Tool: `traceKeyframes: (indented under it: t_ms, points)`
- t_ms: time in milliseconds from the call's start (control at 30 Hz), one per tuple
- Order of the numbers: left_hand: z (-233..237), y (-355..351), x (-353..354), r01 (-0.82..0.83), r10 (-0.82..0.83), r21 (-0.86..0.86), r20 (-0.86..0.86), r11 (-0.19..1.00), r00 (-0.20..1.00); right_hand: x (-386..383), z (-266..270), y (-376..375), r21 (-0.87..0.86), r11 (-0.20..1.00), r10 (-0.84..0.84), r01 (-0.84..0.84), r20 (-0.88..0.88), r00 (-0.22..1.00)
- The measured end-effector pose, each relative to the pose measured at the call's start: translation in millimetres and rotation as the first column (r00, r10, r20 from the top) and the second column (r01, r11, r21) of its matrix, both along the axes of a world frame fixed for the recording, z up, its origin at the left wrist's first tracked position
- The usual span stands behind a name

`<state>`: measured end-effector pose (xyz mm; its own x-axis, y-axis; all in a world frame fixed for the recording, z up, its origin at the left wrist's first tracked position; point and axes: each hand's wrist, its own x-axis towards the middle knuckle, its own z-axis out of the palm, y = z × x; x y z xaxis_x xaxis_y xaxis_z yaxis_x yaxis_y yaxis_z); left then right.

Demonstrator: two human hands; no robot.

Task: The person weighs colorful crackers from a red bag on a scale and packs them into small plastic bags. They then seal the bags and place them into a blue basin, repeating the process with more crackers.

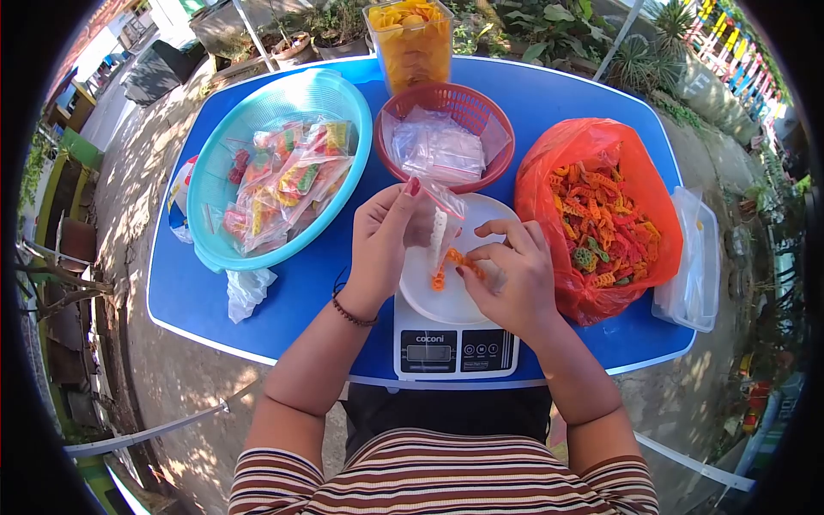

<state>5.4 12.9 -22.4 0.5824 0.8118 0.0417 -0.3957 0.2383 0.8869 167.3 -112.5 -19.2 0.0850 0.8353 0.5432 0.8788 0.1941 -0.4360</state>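
Observation:
Over the white plate (429, 302) on a kitchen scale (456, 350), my left hand (386, 236) pinches the upper edge of a small clear zip bag (439, 225). A white piece shows at the bag. Close to its right side, my right hand (518, 273) has its thumb and fingers at an orange snack piece (463, 260). Another orange piece (439, 281) hangs or lies just below the bag; which of these I cannot tell. Right of my right hand stands a red plastic bag (536, 184) full of orange, red and green snacks.
A turquoise basket (206, 176) with filled packets is at the left, above crumpled plastic (249, 292). Behind the plate stands a red basket (446, 96) of clear bags, and behind that a tub of yellow chips (410, 47). A clear container (692, 257) is at the right edge.

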Motion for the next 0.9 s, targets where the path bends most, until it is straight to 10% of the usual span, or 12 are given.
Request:
traceKeyframes:
  t_ms: [433,733,900]
  points:
    - [7,-7,6,-0.036,0.044,0.189,-0.038,0.981,0.998,5,-9,5,0.133,0.989,0.016,0.061,-0.512,0.859]
    - [11,-12,5,-0.074,0.096,0.308,-0.058,0.948,0.994,8,5,3,0.331,0.942,0.080,0.059,-0.392,0.917]
    - [10,-16,3,-0.026,0.103,0.430,-0.156,0.902,0.982,7,0,-2,0.422,0.905,0.256,0.053,-0.640,0.724]
